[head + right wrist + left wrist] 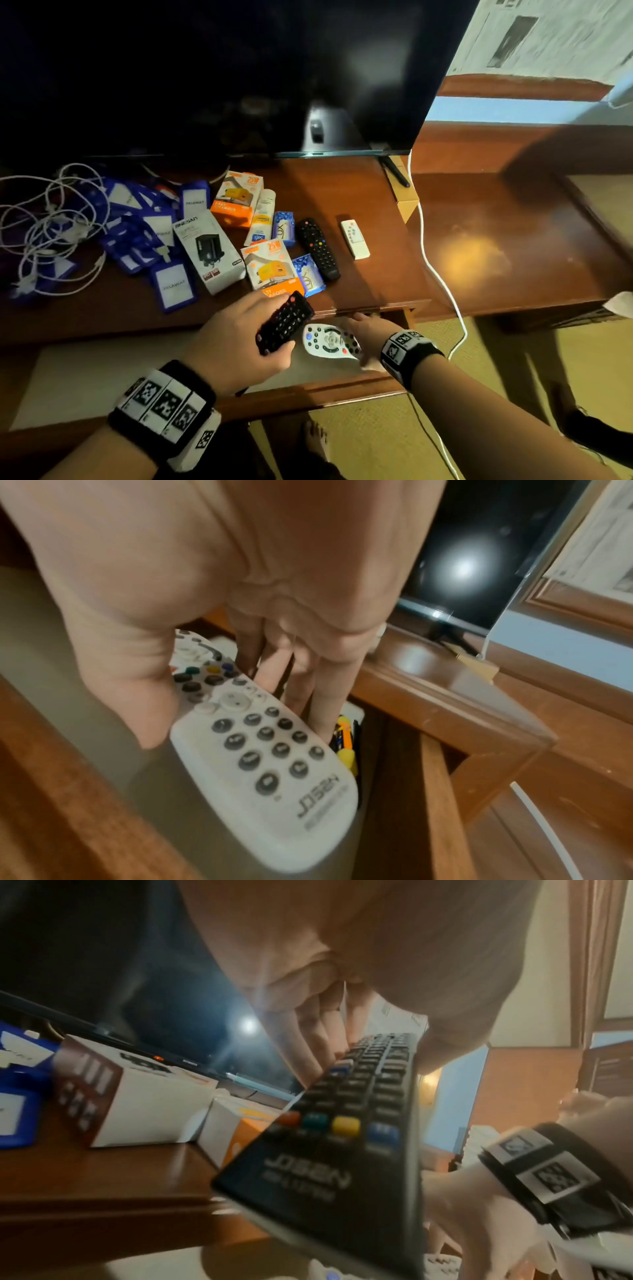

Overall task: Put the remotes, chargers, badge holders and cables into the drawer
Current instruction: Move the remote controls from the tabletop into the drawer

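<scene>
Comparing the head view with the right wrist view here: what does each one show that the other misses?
Only the head view shows the left hand gripping the black remote over the open drawer, and the items left on the desk: two more remotes, charger boxes, blue badge holders and white cables.

Only the right wrist view shows yellow and orange items at the drawer's right edge, beside the fingers.

Both show the right hand holding the white remote inside the drawer, and the TV.
</scene>
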A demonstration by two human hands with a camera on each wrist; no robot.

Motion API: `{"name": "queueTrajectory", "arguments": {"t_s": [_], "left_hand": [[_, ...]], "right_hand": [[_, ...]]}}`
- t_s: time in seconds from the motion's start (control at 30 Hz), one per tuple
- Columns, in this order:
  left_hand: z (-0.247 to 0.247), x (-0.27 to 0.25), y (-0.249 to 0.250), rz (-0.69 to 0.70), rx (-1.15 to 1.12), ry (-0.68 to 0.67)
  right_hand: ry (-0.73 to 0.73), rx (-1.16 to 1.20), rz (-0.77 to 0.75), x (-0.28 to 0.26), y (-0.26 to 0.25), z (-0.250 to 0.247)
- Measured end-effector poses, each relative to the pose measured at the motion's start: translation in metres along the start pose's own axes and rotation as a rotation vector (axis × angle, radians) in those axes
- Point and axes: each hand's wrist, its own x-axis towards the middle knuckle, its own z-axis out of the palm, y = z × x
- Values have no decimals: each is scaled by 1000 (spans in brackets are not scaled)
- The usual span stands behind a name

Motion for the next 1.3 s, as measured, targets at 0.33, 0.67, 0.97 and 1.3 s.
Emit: {"name": "queueTrajectory", "arguments": {"t_s": [0.33,0.67,0.97,1.3], "left_hand": [[12,-9,-18,-103,19,-96],[21,-15,-29,-258,102,-225],[31,-6,-33,-392,205,-414],[70,25,-28,-397,419,-548]], "right_hand": [[-36,110,156,34,9,18],[6,198,184,45,16,19],[-63,251,216,54,14,14],[10,138,238,26,24,14]]}}
